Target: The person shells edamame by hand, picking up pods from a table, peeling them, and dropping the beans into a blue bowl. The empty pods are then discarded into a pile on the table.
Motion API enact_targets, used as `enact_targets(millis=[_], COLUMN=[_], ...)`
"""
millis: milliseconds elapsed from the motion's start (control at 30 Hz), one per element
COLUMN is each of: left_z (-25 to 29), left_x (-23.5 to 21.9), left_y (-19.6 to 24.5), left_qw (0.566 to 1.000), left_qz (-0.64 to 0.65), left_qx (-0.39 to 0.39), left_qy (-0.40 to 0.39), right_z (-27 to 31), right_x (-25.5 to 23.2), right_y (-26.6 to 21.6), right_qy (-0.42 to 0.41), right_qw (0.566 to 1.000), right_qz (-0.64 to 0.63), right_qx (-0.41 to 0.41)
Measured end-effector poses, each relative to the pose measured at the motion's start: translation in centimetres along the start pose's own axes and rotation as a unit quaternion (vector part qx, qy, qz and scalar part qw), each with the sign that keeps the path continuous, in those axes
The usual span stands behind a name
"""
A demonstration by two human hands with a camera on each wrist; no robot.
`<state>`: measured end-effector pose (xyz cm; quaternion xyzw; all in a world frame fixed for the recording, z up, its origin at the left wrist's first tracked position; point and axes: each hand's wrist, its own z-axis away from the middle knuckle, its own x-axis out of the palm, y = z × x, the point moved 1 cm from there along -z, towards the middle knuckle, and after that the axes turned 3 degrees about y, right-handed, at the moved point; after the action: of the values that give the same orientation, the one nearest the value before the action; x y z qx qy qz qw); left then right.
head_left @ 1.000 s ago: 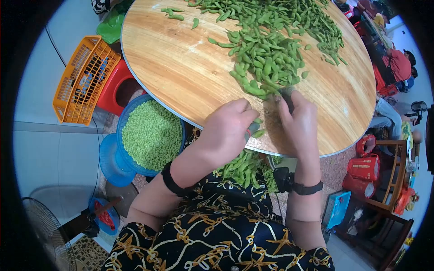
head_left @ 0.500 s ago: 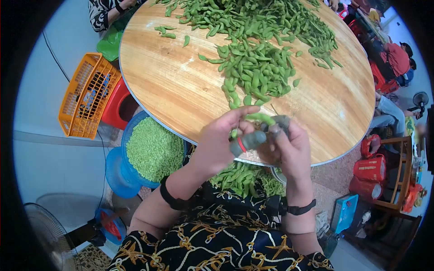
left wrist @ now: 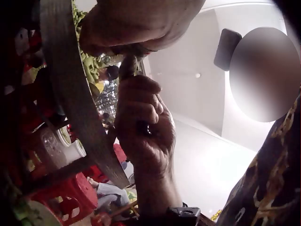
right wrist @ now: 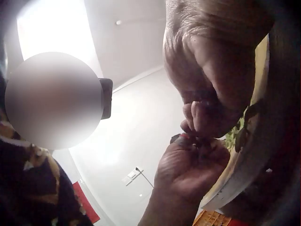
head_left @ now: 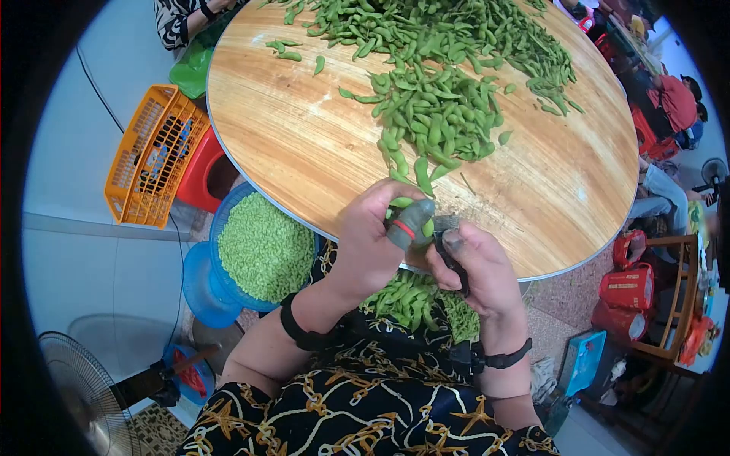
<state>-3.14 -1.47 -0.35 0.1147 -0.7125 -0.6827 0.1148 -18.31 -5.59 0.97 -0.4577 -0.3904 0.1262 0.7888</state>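
Note:
Over the table's near edge, my left hand [head_left: 369, 235] grips green edamame pods [head_left: 400, 202] between curled fingers and thumb. A grey cover [head_left: 414, 220] with a red band wraps its thumb. Close beside it, my right hand [head_left: 483, 266] holds a small tool with a black curved handle [head_left: 455, 267], its thumb near the left thumb tip. The tool's working end is hidden. In the left wrist view, the right hand [left wrist: 146, 122] is curled around a dark handle end [left wrist: 145, 127]. A pile of edamame pods [head_left: 437, 114] lies just beyond both hands.
The round wooden table [head_left: 296, 144] carries a larger heap of pods [head_left: 456, 34] at the back. A blue basket of shelled beans [head_left: 262, 247] stands at the left, near an orange crate [head_left: 152, 159]. More pods [head_left: 411, 296] lie below the edge, near my lap. A fan [head_left: 76, 387] stands lower left.
My right hand came back from the pile toward the left hand with a pod. The pod is now in the left hand, and the right hand has turned, showing the black handle.

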Motion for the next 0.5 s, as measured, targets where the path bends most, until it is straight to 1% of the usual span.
enact_targets(millis=[33,67,100,133,167,200,233,267,300,333,367,400,433,467,500], left_z=[0.0,0.1,0.1,0.2,0.4,0.6,0.5,0.5,0.5,0.5,0.5,0.5,0.4,0.3,0.1], left_x=[0.0,0.1,0.1,0.1,0.2,0.2,0.1,-0.1,-0.2,-0.1,0.1,0.3,0.5,0.6,0.6], left_y=[-0.1,-0.1,-0.2,-0.4,-0.7,-0.9,-0.9,-0.7,-0.6,-0.3,-0.1,0.2,0.4,0.7,0.8], left_qw=[1.0,1.0,0.999,0.999,0.984,0.938,0.938,0.93,0.92,0.92,0.937,0.95,0.95,0.988,0.997], left_qz=[0.001,0.003,0.006,0.007,0.164,0.316,0.318,0.329,0.34,0.341,0.304,0.266,0.267,0.118,-0.035], left_qx=[0.0,0.017,0.034,0.034,-0.021,-0.073,-0.072,-0.071,-0.07,-0.07,-0.087,-0.104,-0.102,-0.045,0.013], left_qy=[0.0,-0.008,-0.016,-0.016,-0.071,-0.122,-0.121,-0.15,-0.18,-0.178,-0.151,-0.124,-0.123,-0.093,-0.061], right_z=[0.0,-0.1,-0.3,-0.3,-0.2,-0.1,0.0,0.0,0.1,0.1,0.1,0.1,0.1,0.0,-0.2], right_x=[-0.1,-0.2,-0.3,-0.4,-0.4,-0.3,-0.2,0.1,0.4,0.6,0.6,0.5,0.4,0.2,0.0], right_y=[0.1,0.4,0.6,0.7,0.7,0.7,0.7,0.5,0.2,0.1,0.1,0.0,0.0,0.2,0.5], right_qy=[0.016,0.017,0.019,0.021,0.022,0.016,0.01,0.008,0.021,0.035,0.034,0.064,0.094,0.092,0.118], right_qw=[1.0,1.0,0.999,0.996,0.996,0.997,0.998,0.998,0.999,0.999,0.999,0.993,0.974,0.974,0.942], right_qz=[0.014,0.014,0.043,0.072,0.073,0.068,0.064,0.065,0.032,-0.002,-0.001,0.096,0.191,0.193,0.277], right_qx=[0.009,0.009,-0.022,-0.052,-0.052,-0.037,-0.022,-0.02,-0.01,0.0,0.001,-0.038,-0.077,-0.077,-0.148])
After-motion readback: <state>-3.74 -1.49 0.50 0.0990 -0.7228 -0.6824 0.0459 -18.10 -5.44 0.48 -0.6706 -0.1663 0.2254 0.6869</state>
